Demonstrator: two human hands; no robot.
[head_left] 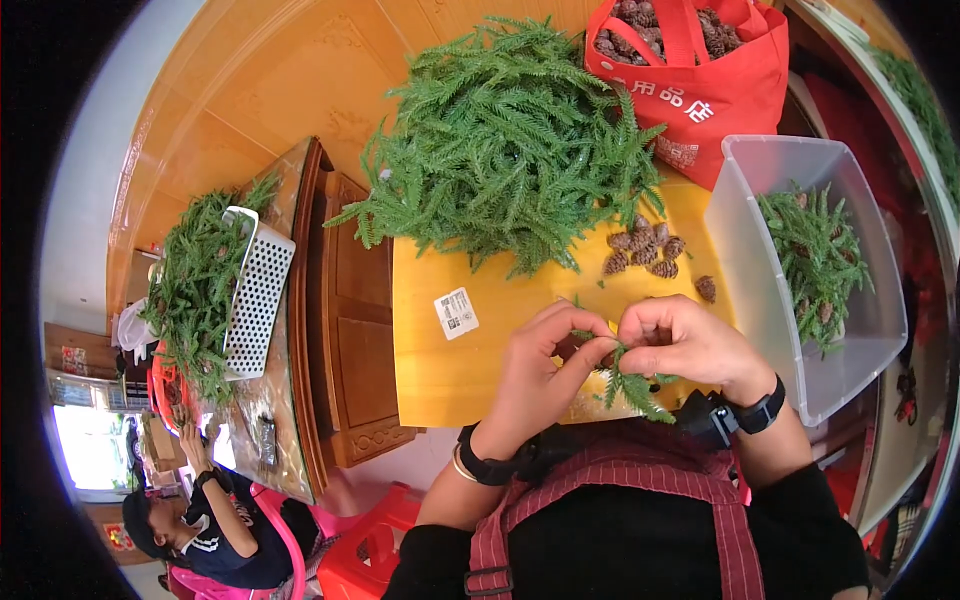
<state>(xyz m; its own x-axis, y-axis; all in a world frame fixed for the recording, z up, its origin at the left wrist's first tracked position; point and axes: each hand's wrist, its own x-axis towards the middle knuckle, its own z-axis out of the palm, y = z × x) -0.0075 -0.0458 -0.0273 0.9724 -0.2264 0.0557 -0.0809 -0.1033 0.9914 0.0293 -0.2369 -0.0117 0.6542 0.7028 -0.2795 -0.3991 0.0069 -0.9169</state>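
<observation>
Over the near edge of a yellow work surface [440, 375], my left hand [540, 370] and my right hand [685, 345] meet, thumbs and fingertips pinched. Between them is a small green artificial pine sprig [638, 392], its needled tip hanging toward me. The fingers cover the upper part of the sprig, so the exact spot they work on is hidden. Just beyond my hands lie several brown pine cones [645, 248], one of them apart on the right. A large heap of loose pine sprigs [510, 150] fills the far side of the surface.
At the right stands a clear plastic bin [870, 345] holding sprigs with cones. A red bag [715, 110] full of pine cones sits at the back right. On the left, a second table bears a white perforated basket [258, 305] and more greenery; a seated person [235, 530] works there.
</observation>
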